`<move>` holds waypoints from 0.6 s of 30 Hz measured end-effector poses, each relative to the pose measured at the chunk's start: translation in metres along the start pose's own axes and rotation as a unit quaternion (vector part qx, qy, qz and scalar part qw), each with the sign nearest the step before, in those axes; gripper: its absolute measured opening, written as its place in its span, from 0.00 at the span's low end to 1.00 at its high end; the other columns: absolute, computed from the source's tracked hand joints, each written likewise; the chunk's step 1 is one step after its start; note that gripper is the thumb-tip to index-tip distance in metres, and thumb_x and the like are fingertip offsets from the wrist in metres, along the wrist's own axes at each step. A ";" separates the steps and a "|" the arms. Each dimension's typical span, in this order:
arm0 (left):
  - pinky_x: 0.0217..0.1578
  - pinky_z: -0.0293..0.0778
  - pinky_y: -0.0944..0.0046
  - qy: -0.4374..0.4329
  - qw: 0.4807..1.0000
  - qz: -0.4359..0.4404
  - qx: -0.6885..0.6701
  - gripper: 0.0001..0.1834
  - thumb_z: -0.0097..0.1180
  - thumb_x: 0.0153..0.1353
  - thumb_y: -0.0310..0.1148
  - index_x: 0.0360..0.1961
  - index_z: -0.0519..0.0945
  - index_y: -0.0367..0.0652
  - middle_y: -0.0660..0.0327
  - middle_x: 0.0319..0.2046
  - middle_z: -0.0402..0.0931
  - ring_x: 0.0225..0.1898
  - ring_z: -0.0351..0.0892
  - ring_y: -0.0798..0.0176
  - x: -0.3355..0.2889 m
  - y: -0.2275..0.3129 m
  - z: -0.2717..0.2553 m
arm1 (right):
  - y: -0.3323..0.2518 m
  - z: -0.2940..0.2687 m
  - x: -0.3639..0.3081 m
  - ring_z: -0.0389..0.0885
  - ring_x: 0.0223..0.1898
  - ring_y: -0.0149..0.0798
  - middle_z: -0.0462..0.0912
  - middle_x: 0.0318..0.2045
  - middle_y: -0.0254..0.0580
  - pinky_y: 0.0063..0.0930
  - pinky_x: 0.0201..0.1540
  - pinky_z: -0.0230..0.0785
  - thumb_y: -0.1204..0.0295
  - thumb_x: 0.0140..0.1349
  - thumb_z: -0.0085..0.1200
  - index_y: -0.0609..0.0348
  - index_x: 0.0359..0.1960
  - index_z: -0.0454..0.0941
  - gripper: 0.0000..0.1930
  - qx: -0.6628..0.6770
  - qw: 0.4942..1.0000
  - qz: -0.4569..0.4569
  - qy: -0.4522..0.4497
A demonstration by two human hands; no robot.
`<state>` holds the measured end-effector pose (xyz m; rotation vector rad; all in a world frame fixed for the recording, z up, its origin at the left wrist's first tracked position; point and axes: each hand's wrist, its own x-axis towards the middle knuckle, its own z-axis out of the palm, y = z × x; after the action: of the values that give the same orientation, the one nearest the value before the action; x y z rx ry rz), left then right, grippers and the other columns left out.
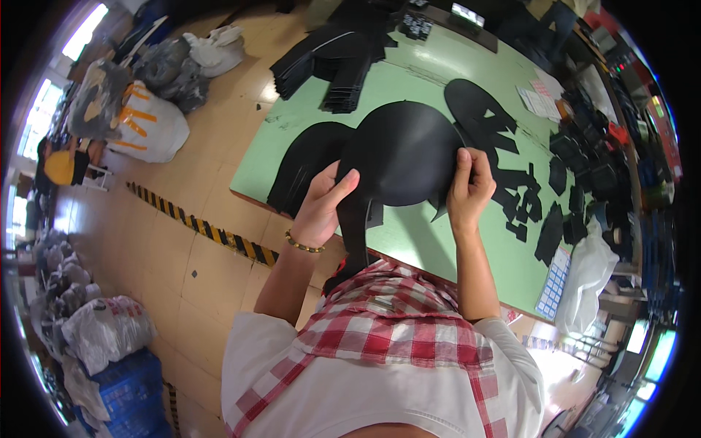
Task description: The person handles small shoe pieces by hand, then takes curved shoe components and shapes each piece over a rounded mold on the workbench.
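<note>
Between my two hands I hold up a rounded black sheet piece (pixel 401 157), smooth like leather, with a long strip hanging from its lower left. My left hand (pixel 326 197) pinches its left edge, thumb on top. My right hand (pixel 469 186) grips the right edge, thumb in front and fingers curled behind. Just left of it, a stack of similar curved black pieces (pixel 310 160) lies on the green table (pixel 252 171). Beyond my right hand lies another rounded black piece (pixel 475 106) with cut-outs. What the fingertips touch behind the sheet is hidden.
Layered black cut pieces (pixel 332 66) sit at the table's far left. Small black scraps (pixel 520 201) and black parts (pixel 584 164) spread along the right, near a clear plastic bag (pixel 588 270). White sacks (pixel 150 128) and blue crates (pixel 131 383) stand on the floor at left, beside striped tape (pixel 208 230).
</note>
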<state>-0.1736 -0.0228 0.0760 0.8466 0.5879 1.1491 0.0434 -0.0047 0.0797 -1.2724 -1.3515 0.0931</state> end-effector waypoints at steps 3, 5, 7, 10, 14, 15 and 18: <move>0.50 0.66 0.71 -0.040 0.999 0.006 0.005 0.17 0.49 0.66 0.32 0.53 0.71 0.34 0.61 0.48 0.75 0.48 0.72 0.73 0.016 -0.011 0.026 | 0.009 -0.026 0.009 0.60 0.17 0.24 0.68 0.15 0.35 0.21 0.20 0.56 0.71 0.65 0.50 0.64 0.29 0.75 0.10 -0.015 0.998 0.050 0.028; 0.51 0.66 0.70 -0.069 0.998 0.007 0.001 0.17 0.49 0.66 0.32 0.53 0.71 0.34 0.61 0.48 0.75 0.48 0.72 0.73 0.026 -0.021 0.046 | 0.023 -0.047 0.012 0.59 0.18 0.22 0.68 0.14 0.34 0.19 0.20 0.54 0.69 0.66 0.49 0.64 0.29 0.76 0.11 -0.037 0.996 0.065 0.044; 0.52 0.64 0.70 -0.081 0.997 -0.005 0.010 0.17 0.50 0.66 0.32 0.53 0.72 0.34 0.61 0.48 0.75 0.48 0.71 0.73 0.035 -0.033 0.063 | 0.035 -0.067 0.012 0.59 0.18 0.22 0.68 0.15 0.32 0.19 0.19 0.51 0.67 0.66 0.49 0.64 0.30 0.76 0.12 -0.052 0.993 0.093 0.059; 0.54 0.62 0.69 -0.116 0.991 -0.058 -0.016 0.19 0.50 0.66 0.34 0.54 0.71 0.34 0.62 0.50 0.74 0.50 0.70 0.72 0.043 -0.053 0.076 | 0.050 -0.090 0.007 0.58 0.19 0.23 0.68 0.15 0.32 0.20 0.21 0.52 0.65 0.66 0.49 0.64 0.30 0.76 0.14 -0.062 0.989 0.117 0.070; 0.55 0.61 0.69 -0.135 0.982 -0.128 -0.037 0.21 0.50 0.66 0.36 0.57 0.69 0.35 0.62 0.52 0.72 0.52 0.69 0.71 0.046 -0.077 0.086 | 0.071 -0.109 -0.007 0.59 0.19 0.23 0.69 0.16 0.33 0.20 0.20 0.54 0.64 0.66 0.50 0.63 0.31 0.76 0.13 -0.082 0.983 0.146 0.080; 0.55 0.61 0.69 -0.139 0.981 -0.134 -0.035 0.21 0.50 0.66 0.36 0.57 0.69 0.35 0.62 0.52 0.72 0.52 0.69 0.71 0.046 -0.082 0.088 | 0.075 -0.112 -0.010 0.59 0.19 0.23 0.69 0.16 0.34 0.20 0.20 0.54 0.64 0.66 0.50 0.64 0.31 0.76 0.13 -0.084 0.980 0.162 0.079; 0.54 0.62 0.69 -0.139 0.978 -0.152 -0.042 0.21 0.50 0.66 0.36 0.57 0.69 0.36 0.62 0.52 0.72 0.52 0.70 0.71 0.046 -0.094 0.092 | 0.083 -0.119 -0.015 0.58 0.18 0.24 0.68 0.15 0.35 0.21 0.20 0.54 0.64 0.66 0.50 0.64 0.31 0.76 0.14 -0.101 0.977 0.170 0.086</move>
<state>-0.0360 -0.0201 0.0512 0.7960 0.4161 0.7569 0.1758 -0.0551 0.0452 -1.6383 -1.0050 0.0806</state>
